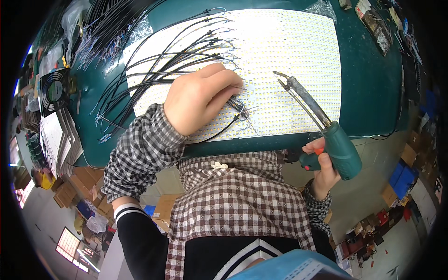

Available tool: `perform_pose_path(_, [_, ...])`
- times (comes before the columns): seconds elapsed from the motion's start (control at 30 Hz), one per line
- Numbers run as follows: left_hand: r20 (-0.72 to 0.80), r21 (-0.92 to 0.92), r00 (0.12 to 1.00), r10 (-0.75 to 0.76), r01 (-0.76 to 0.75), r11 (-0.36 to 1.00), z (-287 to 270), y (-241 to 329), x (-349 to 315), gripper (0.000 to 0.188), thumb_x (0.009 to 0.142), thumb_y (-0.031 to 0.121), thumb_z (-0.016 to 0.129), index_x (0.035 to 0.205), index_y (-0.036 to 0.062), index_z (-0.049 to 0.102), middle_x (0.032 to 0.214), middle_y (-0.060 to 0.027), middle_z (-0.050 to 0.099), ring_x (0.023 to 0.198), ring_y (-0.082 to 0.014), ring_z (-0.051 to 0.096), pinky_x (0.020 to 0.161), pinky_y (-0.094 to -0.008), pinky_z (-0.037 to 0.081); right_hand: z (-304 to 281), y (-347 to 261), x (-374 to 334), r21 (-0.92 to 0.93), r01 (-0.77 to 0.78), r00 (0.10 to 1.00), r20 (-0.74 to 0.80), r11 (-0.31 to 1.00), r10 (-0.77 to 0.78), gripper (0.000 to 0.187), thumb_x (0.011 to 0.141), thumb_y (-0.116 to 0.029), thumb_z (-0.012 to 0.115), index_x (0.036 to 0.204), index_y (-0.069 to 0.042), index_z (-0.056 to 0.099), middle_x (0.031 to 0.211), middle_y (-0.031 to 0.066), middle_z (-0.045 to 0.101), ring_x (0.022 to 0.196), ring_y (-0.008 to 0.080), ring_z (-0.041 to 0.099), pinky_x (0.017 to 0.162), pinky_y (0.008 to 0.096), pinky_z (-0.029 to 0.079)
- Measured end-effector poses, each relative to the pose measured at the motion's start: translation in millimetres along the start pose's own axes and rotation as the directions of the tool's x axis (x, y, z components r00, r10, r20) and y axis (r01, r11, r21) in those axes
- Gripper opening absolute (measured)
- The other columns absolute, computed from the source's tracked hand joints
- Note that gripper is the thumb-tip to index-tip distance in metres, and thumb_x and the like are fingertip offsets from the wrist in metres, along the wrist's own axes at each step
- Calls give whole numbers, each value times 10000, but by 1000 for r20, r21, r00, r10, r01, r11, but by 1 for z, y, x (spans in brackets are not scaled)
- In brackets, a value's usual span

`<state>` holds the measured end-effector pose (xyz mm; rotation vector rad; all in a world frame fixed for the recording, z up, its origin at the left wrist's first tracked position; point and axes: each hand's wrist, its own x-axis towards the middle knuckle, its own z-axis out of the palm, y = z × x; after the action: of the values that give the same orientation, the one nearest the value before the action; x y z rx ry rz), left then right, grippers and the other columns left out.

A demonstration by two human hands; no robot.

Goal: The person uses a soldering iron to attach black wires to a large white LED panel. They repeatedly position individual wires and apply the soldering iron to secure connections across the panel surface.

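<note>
A large white LED panel (pixel 303 51), covered in rows of small yellowish chips, lies on the green work surface. Black cables (pixel 163 62) with thin stripped wire ends fan across its left side, their ends lined up near the panel's middle. My left hand (pixel 198 95) rests over these cables, thumb and fingers pinched on a wire end at the panel. The fingertips partly hide that wire. In my right hand (pixel 324 170) is a green soldering gun (pixel 343 149), gripped by its handle. Its long metal tip points up and left, above the panel and apart from the left fingers.
A thick bundle of black cables (pixel 109 28) lies at the far left. A black fan (pixel 55 92) stands at the left edge near stacked white panels (pixel 58 140). At the far right sits a worn, dirty block-shaped object (pixel 374 28). Cardboard boxes (pixel 84 179) stand below the table.
</note>
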<state>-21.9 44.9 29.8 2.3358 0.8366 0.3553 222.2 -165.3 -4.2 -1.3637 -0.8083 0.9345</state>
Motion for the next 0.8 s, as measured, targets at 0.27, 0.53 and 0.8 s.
perform_pose_path(0.27, [-86,-12,996,12,-13,1000,8,1,5,107,806,3,718,889,19,653,853,-95,597,754,-242,635,656,-318,517,0,-3,1,-27,16,999,31,1000,-15,450,931,-231,649,1190,128,570,945,212,665,780,271,688,689,378,619])
perform_pose_path(0.53, [-142,-132,982,-127,109,985,24,1,3,107,782,29,723,852,11,643,825,-90,583,738,-237,618,658,-312,508,7,-8,-4,-35,-40,999,-33,999,39,435,932,-227,647,1183,123,586,1006,233,665,828,303,708,694,385,621])
perform_pose_path(0.8, [-141,-134,978,-152,134,982,25,1,4,94,768,34,709,834,24,642,813,-84,582,723,-233,609,652,-317,502,8,-15,-8,-63,-111,994,-3,992,111,444,924,-244,661,1164,123,591,981,239,674,811,295,704,708,384,612])
